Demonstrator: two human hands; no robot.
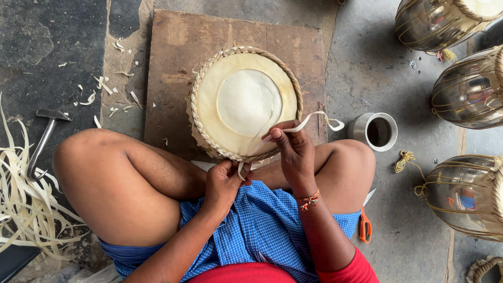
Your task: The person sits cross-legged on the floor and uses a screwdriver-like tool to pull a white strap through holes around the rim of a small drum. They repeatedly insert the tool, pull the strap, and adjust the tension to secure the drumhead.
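Drumhead sits on the wooden board between my knees, a round pale skin with a lighter disc at its centre and a braided rim of pale strips woven around its edge. My left hand is at the near edge of the rim, fingers curled together and pinched on the short end of a pale hide strip where it hangs down from the braid. My right hand is just beside it, a little higher, thumb and fingers clamped on the same strip, which rises from the rim, passes through my grip and loops away to the right, its loose end lying near a small metal cup. That cup stands on the grey floor by my right knee, with dark contents.

Orange-handled scissors lie on the floor by my right thigh. A hammer lies to my left, well apart from the board, next to a heap of pale strip offcuts. Three metal drum shells with lacing stand along the right side.
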